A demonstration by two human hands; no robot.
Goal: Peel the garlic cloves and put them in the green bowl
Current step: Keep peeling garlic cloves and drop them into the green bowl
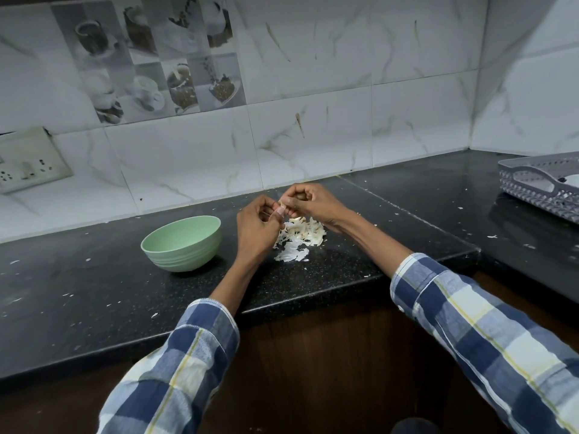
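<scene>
I pinch a garlic clove (283, 208) between my left hand (257, 225) and right hand (308, 202), both curled on it, above the heap of skins (300, 238). I'm mid-peel, I judge; next, strip the husk and drop the clove into the green bowl (181, 242), near left.

White marble-look wall tiles (313, 73) from nine through three o'clock; printed coffee-cup tiles (150, 57) at eleven; grimy socket plate (28, 161) at nine; black speckled countertop (94, 292) across centre, flecked with pale scraps; dark wood cabinet front (313, 371) at six; grey perforated tray (542, 186) at three.
</scene>
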